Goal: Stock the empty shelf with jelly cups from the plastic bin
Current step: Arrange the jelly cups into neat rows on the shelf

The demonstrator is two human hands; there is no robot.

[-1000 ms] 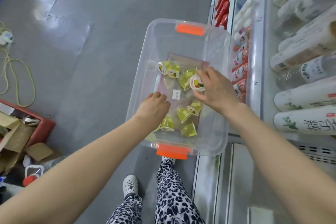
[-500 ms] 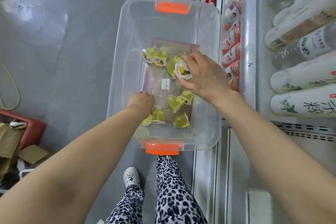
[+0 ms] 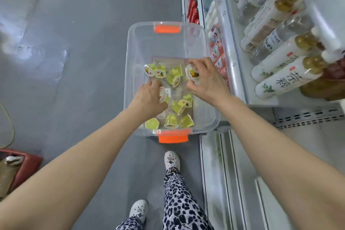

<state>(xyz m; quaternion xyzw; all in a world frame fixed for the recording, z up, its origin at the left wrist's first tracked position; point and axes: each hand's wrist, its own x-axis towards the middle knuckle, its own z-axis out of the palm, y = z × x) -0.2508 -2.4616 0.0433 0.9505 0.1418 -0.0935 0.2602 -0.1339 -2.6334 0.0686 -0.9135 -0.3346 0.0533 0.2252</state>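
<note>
clear plastic bin (image 3: 130,61) with orange handles (image 3: 167,29) is set on the grey floor (image 3: 74,80), just beside a shelf (image 3: 237,73) of bottles (image 3: 287,80). yellow-green jelly cups (image 3: 177,106) are scattered across its bottom (most tipped over). one cup (image 3: 192,73) is pinched in the right hand (image 3: 207,82) fingers (image 3: 196,61); a second cup (image 3: 162,94) is gripped under the curled fingers of the left hand (image 3: 149,99), inside the bin.

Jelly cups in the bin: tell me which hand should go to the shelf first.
Right, probably. The right hand grips a jelly cup and hovers by the bin wall nearest the shelving. The left hand holds a second cup, but on the bin's far side.
</note>
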